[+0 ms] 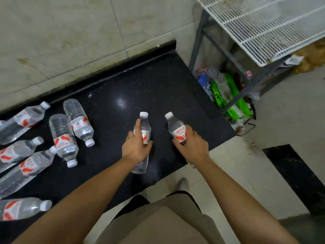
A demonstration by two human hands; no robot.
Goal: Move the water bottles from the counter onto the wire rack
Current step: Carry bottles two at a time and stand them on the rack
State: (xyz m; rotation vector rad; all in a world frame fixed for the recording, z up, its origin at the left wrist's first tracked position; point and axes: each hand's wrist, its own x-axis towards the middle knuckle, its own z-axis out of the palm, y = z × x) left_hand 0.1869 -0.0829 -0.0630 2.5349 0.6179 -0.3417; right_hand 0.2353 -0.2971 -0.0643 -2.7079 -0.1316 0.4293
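My left hand point(136, 147) grips a clear water bottle point(145, 125) with a red-and-white label and white cap, over the black counter point(140, 88). My right hand point(192, 147) grips a second such bottle point(175, 125) near the counter's right edge, cap pointing away from me. Several more bottles lie on their sides at the counter's left, among them one point(63, 138) and another point(79, 120) nearest my left hand. The white wire rack point(263, 29) stands at the upper right, beyond the counter's end; its top shelf holds a faint clear item at the far back.
A tiled wall runs behind the counter. Under the rack, on the floor, lie green and blue plastic packages point(226, 95). The rack's grey metal legs point(198, 41) stand close to the counter's corner. A dark slab point(295, 176) sits low at the right.
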